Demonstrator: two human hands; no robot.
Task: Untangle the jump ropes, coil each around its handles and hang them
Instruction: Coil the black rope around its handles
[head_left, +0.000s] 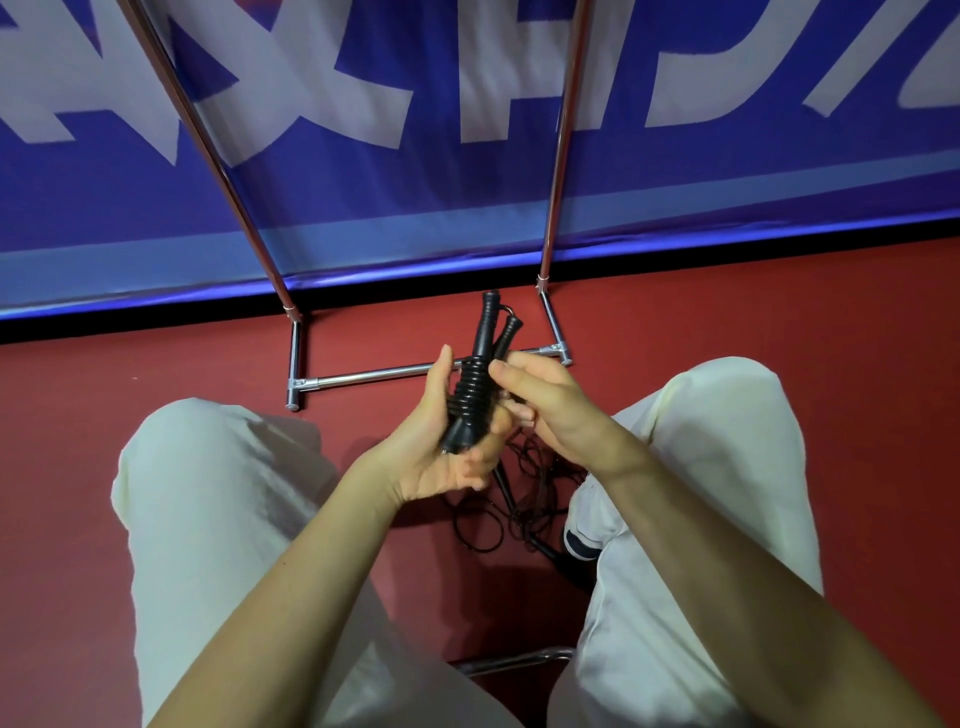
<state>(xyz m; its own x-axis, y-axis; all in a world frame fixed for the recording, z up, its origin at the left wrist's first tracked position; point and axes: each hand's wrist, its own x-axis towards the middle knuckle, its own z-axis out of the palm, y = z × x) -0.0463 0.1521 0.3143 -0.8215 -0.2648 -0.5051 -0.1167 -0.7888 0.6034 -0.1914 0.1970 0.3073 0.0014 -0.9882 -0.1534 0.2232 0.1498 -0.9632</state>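
Cradling the coiled jump rope, left hand palm-up, right hand pinching.

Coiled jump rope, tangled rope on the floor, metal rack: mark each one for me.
coiled jump rope (471, 389), head view, on the black coils wound round its handles
tangled rope (524, 499), head view, on the loose black loops lying on the red floor
metal rack (374, 375), head view, on its low horizontal base bar
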